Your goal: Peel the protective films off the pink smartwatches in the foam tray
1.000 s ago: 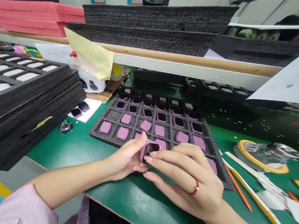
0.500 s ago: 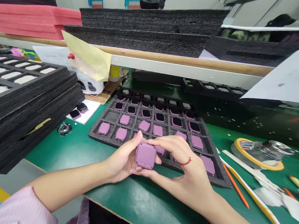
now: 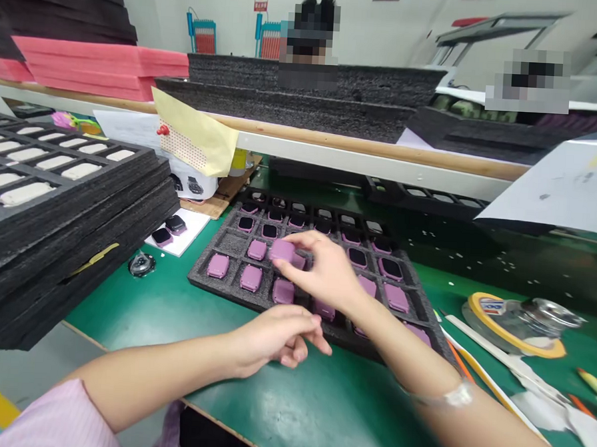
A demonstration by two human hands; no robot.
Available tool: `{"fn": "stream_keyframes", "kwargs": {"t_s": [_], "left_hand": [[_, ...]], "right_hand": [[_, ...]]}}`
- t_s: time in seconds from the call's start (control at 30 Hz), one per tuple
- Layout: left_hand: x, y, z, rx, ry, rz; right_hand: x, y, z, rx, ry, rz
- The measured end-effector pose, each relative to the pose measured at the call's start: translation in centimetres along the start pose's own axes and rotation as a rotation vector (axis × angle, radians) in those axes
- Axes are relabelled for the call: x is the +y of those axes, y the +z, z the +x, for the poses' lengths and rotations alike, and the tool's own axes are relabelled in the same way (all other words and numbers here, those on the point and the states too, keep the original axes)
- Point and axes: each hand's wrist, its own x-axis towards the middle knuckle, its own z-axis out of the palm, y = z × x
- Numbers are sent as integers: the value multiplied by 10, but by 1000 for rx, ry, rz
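My right hand (image 3: 328,272) reaches over the black foam tray (image 3: 227,243) and pinches a purple watch case (image 3: 282,250) back side up, just above a cell in the tray's second row. Several more purple watch cases (image 3: 250,278) lie in the cells, the far ones showing dark screens. My left hand (image 3: 280,336) hovers over the green mat at the tray's near edge with its fingers loosely curled and nothing in them.
A stack of black foam trays (image 3: 54,204) fills the left side. Two watch cases lie on a white card (image 3: 178,234). A tape roll (image 3: 514,315), pencils (image 3: 499,401) and a glass dish lie at the right. A shelf (image 3: 362,153) with foam sheets runs above.
The left hand let go of the purple watch case. The right hand carried it forward from in front of the tray to over the second row. The view tilted up.
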Motion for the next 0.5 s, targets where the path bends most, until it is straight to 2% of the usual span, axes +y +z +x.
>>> {"fn": "stream_keyframes", "kwargs": {"t_s": [0.13, 0.23, 0.33, 0.5], "left_hand": [[-7, 0, 1, -133, -91, 229], [-9, -1, 1, -148, -99, 290], [-9, 0, -1, -153, -89, 316], [-11, 5, -3, -208, -118, 371]], "right_hand": [[-17, 47, 38, -118, -55, -81], [-28, 72, 55, -155, -53, -145], [-28, 76, 72, -176, -53, -218], [-12, 60, 114, -220, -39, -412]]}}
